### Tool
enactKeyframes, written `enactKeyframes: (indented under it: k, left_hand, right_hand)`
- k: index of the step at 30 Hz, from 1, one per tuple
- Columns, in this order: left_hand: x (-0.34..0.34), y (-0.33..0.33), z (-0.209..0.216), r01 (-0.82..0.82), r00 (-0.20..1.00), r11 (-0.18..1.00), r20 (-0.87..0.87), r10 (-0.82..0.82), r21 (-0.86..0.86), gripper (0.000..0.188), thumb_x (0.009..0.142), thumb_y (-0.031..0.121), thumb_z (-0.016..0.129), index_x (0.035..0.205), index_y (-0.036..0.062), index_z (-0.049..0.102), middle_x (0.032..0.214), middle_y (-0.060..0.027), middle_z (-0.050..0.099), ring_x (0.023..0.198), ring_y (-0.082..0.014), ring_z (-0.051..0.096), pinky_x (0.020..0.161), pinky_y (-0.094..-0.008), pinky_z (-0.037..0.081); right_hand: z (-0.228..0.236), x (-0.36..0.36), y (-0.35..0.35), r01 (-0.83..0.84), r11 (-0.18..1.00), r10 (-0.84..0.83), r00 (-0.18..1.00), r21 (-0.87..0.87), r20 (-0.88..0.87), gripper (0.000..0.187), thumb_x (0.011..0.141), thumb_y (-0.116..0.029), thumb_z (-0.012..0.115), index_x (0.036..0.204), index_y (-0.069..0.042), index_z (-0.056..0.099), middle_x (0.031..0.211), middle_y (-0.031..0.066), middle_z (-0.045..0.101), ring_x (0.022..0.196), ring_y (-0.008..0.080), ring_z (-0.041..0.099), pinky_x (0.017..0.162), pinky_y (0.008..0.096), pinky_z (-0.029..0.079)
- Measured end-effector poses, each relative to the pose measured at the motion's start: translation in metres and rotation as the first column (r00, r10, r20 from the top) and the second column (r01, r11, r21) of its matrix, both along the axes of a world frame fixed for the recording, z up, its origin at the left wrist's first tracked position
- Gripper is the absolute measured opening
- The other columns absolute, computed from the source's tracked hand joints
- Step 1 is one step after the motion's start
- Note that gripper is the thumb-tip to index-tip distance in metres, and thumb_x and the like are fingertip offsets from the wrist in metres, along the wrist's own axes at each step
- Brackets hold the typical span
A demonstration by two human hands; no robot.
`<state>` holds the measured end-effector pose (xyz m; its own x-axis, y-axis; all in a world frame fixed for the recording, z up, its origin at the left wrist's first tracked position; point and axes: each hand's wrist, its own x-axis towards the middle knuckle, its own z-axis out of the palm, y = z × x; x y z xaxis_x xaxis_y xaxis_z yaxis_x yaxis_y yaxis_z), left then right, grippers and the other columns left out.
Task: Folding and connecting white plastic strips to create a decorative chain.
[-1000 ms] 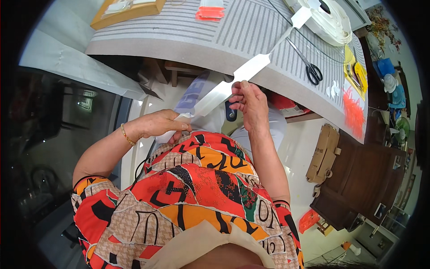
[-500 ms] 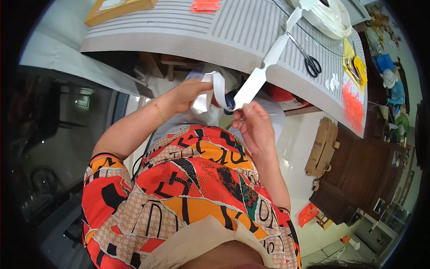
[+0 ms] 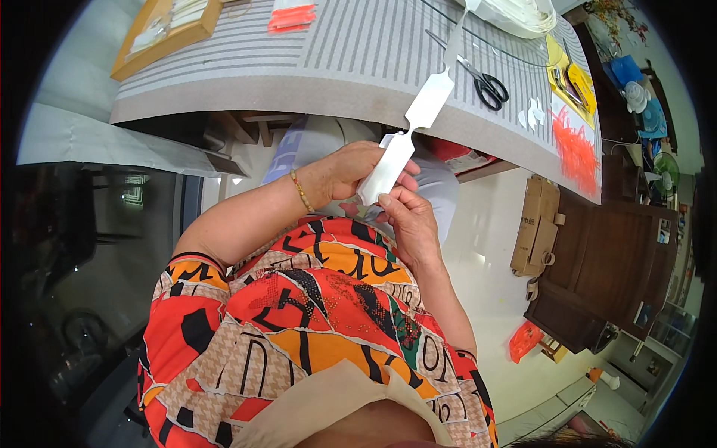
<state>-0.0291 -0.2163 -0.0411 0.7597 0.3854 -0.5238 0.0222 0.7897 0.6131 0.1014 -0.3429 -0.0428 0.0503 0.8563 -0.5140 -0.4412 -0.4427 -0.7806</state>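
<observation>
Right, head view only. Both hands sit just below the near edge of the striped table [image 3: 314, 67], in front of the patterned orange dress. A chain of white tag-shaped strip [image 3: 407, 134] runs from the table top down over that edge into the hands. L hand [image 3: 351, 170] has fingers curled shut round the strip's lower end, bracelet on wrist. R hand [image 3: 407, 220], just below and touching, pinches the same piece betw. thumb and forefinger, rest of fingers folded in. Strip hangs taut-ish, tilted up toward the table's far right.

On the table, relative to the strip: black-handled scissors [image 3: 484, 81] just right of where it crosses the top; a pile of white material [image 3: 519, 13] at the far edge above that; small white cut-outs [image 3: 532, 113] and a heap of orange pieces [image 3: 575, 142] further right, near the table's right corner. Orange scraps [image 3: 291, 16] far edge, left of the strip; wooden tray [image 3: 168, 30] at far left corner.

Under the table: wooden legs, bluish bag, partly hidden by the hands. Right of the table, a cardboard box [image 3: 534, 228] leans against a dark wood cabinet [image 3: 605, 284].
</observation>
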Motion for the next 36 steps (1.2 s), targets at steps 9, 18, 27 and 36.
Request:
enactKeyframes:
  k: [9,18,27,36]
  left_hand:
    - [0.008,-0.006,-0.001,-0.041,0.961,0.995,0.268,0.063,-0.085,0.037,0.097,0.025,0.055,0.121,-0.0021,0.063,0.096,-0.0133,0.071,0.089,-0.02,0.067,0.073,-0.0279,0.054]
    - [0.009,-0.009,0.02,-0.023,0.992,0.995,0.129,0.011,0.098,0.04,0.097,0.032,0.056,0.119,-0.0005,0.063,0.084,-0.0083,0.067,0.07,-0.0125,0.059,0.06,-0.0212,0.046]
    - [0.001,-0.021,0.019,0.016,1.0,0.965,0.019,-0.022,0.262,0.035,0.098,0.031,0.054,0.114,0.0025,0.067,0.078,-0.0047,0.066,0.064,-0.0107,0.054,0.057,-0.0209,0.04]
    - [0.005,-0.034,0.021,0.044,0.999,0.991,-0.018,-0.042,0.127,0.036,0.098,0.033,0.052,0.11,0.0025,0.068,0.08,-0.0066,0.068,0.066,-0.0122,0.057,0.059,-0.0218,0.042]
  right_hand:
    - [-0.009,0.007,0.001,0.019,0.993,-0.03,0.995,0.117,0.092,0.007,0.091,-0.004,0.064,0.089,0.001,0.068,0.092,0.0047,0.065,0.083,0.0122,0.055,0.077,0.0234,0.046]
    - [0.006,0.014,0.009,-0.1,0.99,0.088,0.989,0.095,0.122,0.012,0.09,-0.006,0.065,0.083,0.001,0.071,0.087,0.0021,0.066,0.08,0.0101,0.056,0.079,0.0211,0.045]
    - [0.133,0.088,0.119,-0.289,0.956,0.021,0.239,0.05,0.971,0.037,0.089,-0.034,0.067,0.09,0.003,0.067,0.073,0.008,0.064,0.065,0.0175,0.055,0.064,0.029,0.048]
    - [0.121,0.09,0.15,-0.14,0.953,-0.085,0.727,0.268,0.682,0.02,0.092,-0.02,0.062,0.09,0.0,0.065,0.071,0.0078,0.063,0.061,0.0137,0.053,0.055,0.0264,0.044]
